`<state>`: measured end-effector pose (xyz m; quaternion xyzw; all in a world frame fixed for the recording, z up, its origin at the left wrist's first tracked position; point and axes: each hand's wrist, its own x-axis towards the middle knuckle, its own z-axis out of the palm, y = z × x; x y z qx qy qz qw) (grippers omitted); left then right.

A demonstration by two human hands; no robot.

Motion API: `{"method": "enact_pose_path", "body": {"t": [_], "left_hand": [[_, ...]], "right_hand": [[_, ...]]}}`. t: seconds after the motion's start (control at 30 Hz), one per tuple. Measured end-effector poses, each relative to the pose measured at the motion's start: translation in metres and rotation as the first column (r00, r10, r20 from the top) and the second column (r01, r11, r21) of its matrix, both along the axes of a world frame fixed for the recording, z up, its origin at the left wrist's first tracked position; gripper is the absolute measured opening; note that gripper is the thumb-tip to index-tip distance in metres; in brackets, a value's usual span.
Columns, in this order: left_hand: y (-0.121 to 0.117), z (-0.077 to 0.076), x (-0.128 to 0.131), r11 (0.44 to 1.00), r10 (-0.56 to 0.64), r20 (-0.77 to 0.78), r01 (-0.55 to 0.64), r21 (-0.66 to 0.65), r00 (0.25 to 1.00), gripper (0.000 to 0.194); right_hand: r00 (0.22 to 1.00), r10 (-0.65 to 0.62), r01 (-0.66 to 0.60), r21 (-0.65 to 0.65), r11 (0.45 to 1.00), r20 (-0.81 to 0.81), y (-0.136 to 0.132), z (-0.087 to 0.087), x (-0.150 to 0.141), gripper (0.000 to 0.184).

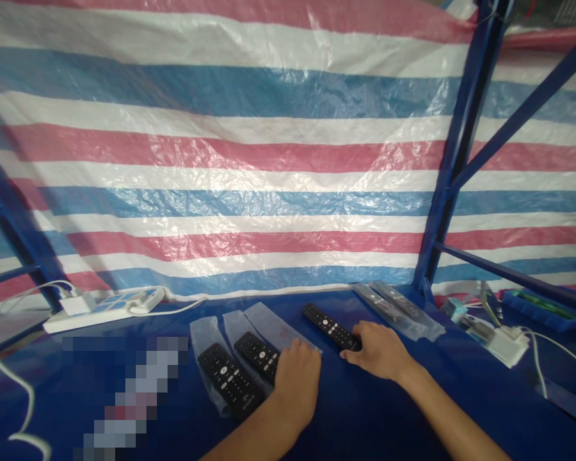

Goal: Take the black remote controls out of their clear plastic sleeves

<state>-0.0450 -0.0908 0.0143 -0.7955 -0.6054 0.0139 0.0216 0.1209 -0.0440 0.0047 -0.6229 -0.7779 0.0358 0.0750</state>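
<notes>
My right hand (378,351) grips the near end of a black remote control (331,326), which points away to the left. My left hand (297,381) is closed over the near end of a clear plastic bag (269,320) that lies flat on the blue table; its fingertips are partly hidden. Just left of that hand, a second black remote control (259,352) rests on another plastic bag (233,320), its near end behind the hand. Farther left, a third remote control (228,378) lies on its own bag (204,330).
Bagged remote controls (388,310) lie at the back right. A white power strip (110,307) with cables is at the back left. On the right are a white plug adapter (504,346) and a blue tray (542,310). A blue metal post (454,166) rises behind the table.
</notes>
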Motion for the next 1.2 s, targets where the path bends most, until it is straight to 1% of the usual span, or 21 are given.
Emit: {"method": "enact_pose_path", "body": {"t": [0.03, 0.1, 0.2, 0.27, 0.37, 0.47, 0.57, 0.63, 0.73, 0.87, 1.03, 1.1, 1.2], "left_hand": [[0.0, 0.001, 0.001, 1.0, 0.0, -0.007, 0.0, -0.011, 1.0, 0.031], [0.0, -0.002, 0.001, 1.0, -0.003, -0.002, 0.003, 0.014, 1.0, 0.034], [0.003, -0.011, -0.003, 0.993, 0.001, 0.005, -0.001, 0.119, 1.0, 0.037], [0.005, -0.015, -0.008, 0.987, 0.014, -0.01, -0.012, 0.158, 1.0, 0.04], [0.006, -0.016, -0.016, 0.99, 0.054, -0.031, -0.05, 0.13, 0.998, 0.04], [0.008, -0.012, -0.021, 0.992, 0.087, -0.034, -0.084, 0.096, 0.996, 0.039], [0.011, -0.008, -0.025, 0.99, 0.112, -0.04, -0.109, 0.085, 0.993, 0.036], [0.014, -0.007, -0.027, 0.985, 0.15, -0.021, -0.148, 0.091, 0.988, 0.033], [0.018, -0.008, -0.031, 0.967, 0.201, 0.051, -0.206, 0.148, 0.978, 0.033], [0.022, -0.011, -0.034, 0.953, 0.211, 0.127, -0.233, 0.194, 0.969, 0.031], [0.024, -0.013, -0.035, 0.953, 0.209, 0.146, -0.235, 0.193, 0.967, 0.029], [0.025, -0.014, -0.035, 0.957, 0.209, 0.157, -0.235, 0.169, 0.965, 0.029], [0.025, -0.017, -0.035, 0.964, 0.193, 0.16, -0.217, 0.153, 0.968, 0.03]], "right_hand": [[1.0, 0.001, -0.001, -0.002, 1.0, 0.002, 0.0, 0.0, -0.001, 0.034], [1.0, -0.003, 0.003, -0.006, 1.0, 0.0, 0.001, 0.0, -0.004, 0.032], [0.999, -0.005, 0.005, -0.001, 1.0, -0.037, 0.001, 0.004, -0.001, 0.028], [0.996, -0.002, 0.004, 0.015, 1.0, -0.089, 0.0, 0.008, 0.005, 0.028], [0.986, 0.027, -0.024, 0.021, 1.0, -0.165, -0.006, 0.018, 0.017, 0.028], [0.968, 0.089, -0.091, 0.005, 0.996, -0.236, -0.012, 0.027, 0.027, 0.03], [0.944, 0.137, -0.15, -0.02, 0.988, -0.299, -0.016, 0.031, 0.034, 0.031], [0.932, 0.156, -0.181, -0.046, 0.982, -0.326, -0.017, 0.032, 0.037, 0.03], [0.925, 0.174, -0.212, -0.079, 0.974, -0.338, -0.02, 0.034, 0.038, 0.027], [0.924, 0.181, -0.227, -0.102, 0.968, -0.337, -0.023, 0.037, 0.034, 0.025], [0.922, 0.202, -0.25, -0.11, 0.962, -0.329, -0.027, 0.038, 0.03, 0.025], [0.921, 0.219, -0.262, -0.096, 0.96, -0.321, -0.027, 0.037, 0.028, 0.025], [0.93, 0.214, -0.243, -0.062, 0.968, -0.298, -0.028, 0.036, 0.022, 0.025]]}}
